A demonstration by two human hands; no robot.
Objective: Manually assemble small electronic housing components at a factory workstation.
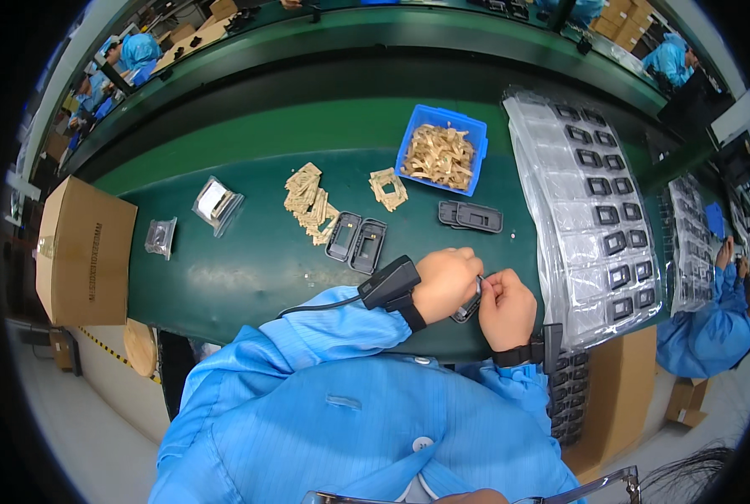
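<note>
My left hand [446, 284] is closed around a small dark plastic housing [465, 312], low at the front of the green workbench. My right hand [507, 309] pinches at its edge with thumb and forefinger; the fingers hide most of the piece. Each wrist wears a black strap with a device. Left of my hands lie two open black housings [355, 240] side by side. Beyond my hands is a stack of dark oblong covers [471, 216]. Beige frame-shaped pieces [306, 200] lie in an overlapping pile, with a smaller group [387, 189] beside the blue bin.
The blue bin [478, 141] holds many beige strips. At right, a clear blister tray [550, 214] carries rows of black frames. Bagged parts [217, 204], a small clear-wrapped part [160, 238] and a cardboard box [89, 252] stand at left. A co-worker in blue [702, 336] sits at right.
</note>
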